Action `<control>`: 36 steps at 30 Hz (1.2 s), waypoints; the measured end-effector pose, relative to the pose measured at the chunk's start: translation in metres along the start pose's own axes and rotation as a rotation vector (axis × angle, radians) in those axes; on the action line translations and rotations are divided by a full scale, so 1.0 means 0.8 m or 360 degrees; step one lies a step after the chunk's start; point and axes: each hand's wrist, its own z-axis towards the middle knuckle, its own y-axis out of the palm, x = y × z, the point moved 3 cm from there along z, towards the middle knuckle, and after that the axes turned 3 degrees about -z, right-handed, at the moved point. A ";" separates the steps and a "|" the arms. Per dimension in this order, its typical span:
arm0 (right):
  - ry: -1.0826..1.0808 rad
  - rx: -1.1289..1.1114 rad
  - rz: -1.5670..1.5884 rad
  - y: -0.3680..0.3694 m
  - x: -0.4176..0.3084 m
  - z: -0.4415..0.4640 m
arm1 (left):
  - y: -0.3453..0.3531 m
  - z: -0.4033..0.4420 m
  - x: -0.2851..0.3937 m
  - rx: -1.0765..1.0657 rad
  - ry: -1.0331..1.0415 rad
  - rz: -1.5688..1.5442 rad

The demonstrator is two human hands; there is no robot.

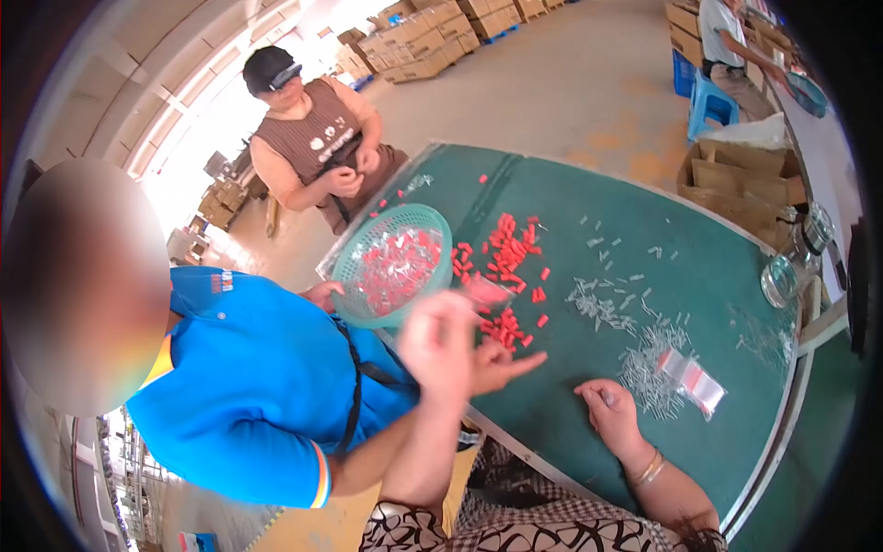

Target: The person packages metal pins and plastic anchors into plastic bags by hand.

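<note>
My left hand point(440, 345) is raised near the table's front edge, smeared by motion, so I cannot tell what its fingers do. Beside it, a small clear bag with a reddish look point(486, 291) lies among red plastic wall plugs point(509, 247). My right hand point(612, 414) rests low over the table with its fingers curled closed; a bit of grey metal, seemingly screws, shows between them. Right of that hand are a heap of grey screws point(651, 373) and clear zip bags with red strips point(694, 382). A co-worker's hand point(506, 366) points across the table by my left hand.
At my left, a person in a blue shirt point(248, 377) holds a green basket point(443, 267) of filled bags at the green table point(552, 198). Across stands another person in a brown top point(317, 138). A glass jar point(780, 281) is at the right edge, cartons point(740, 189) beyond.
</note>
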 end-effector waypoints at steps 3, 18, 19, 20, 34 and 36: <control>0.0066 -0.0086 0.0341 0.000 0.005 0.001 | -0.054 0.031 -0.057 0.0612 -0.0263 0.0019; 0.0358 -0.0302 0.1835 -0.012 0.020 0.024 | 0.112 -0.193 0.032 -0.1168 -0.0094 -0.0007; 0.0353 -0.0287 0.1824 -0.014 0.023 0.023 | 0.123 -0.199 0.031 -0.1181 0.0001 0.0059; 0.0343 -0.0268 0.1815 -0.014 0.025 0.023 | 0.132 -0.204 0.031 -0.1195 0.0100 0.0121; 0.0168 -0.0205 0.1523 -0.010 0.022 0.024 | 0.114 -0.225 -0.019 -0.0687 -0.1687 -0.1225; 0.0219 -0.0244 0.1479 -0.011 0.012 0.016 | 0.109 -0.223 -0.021 -0.0625 -0.1699 -0.1258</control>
